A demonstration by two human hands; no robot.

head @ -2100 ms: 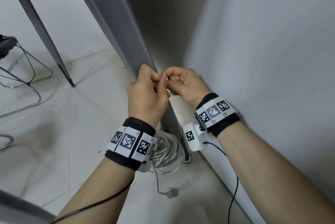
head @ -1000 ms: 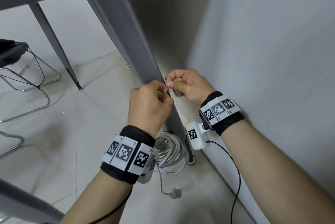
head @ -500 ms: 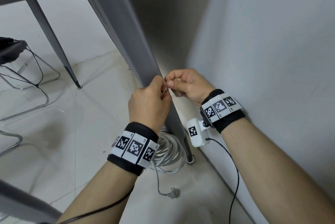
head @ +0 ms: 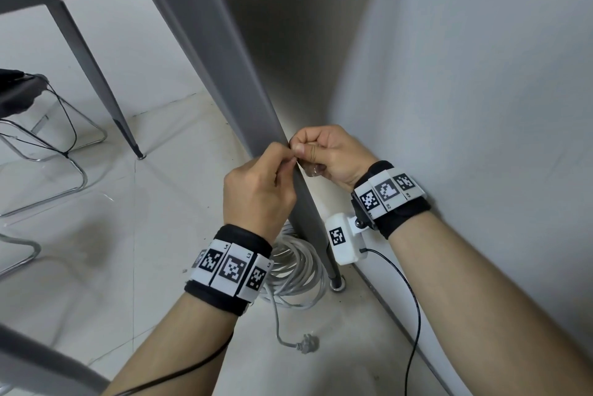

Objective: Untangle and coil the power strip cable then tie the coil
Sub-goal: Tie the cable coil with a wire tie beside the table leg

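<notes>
Power strip cable (head: 298,270) lies coiled on floor at foot of grey table leg (head: 224,81), plug (head: 308,342) trailing toward camera. Both hands raised above coil, apart from it. Left hand (head: 256,193) and right hand (head: 327,152) curled, fingertips pinching something small between them; item too small to identify.

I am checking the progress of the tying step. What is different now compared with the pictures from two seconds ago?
Very little. The left hand and right hand stay raised with fingertips pinched together on something small between them, too small to identify; they only fidgeted slightly. The white cable coil is still on the floor beside the table leg, untied, its plug lying loose as before.
</notes>
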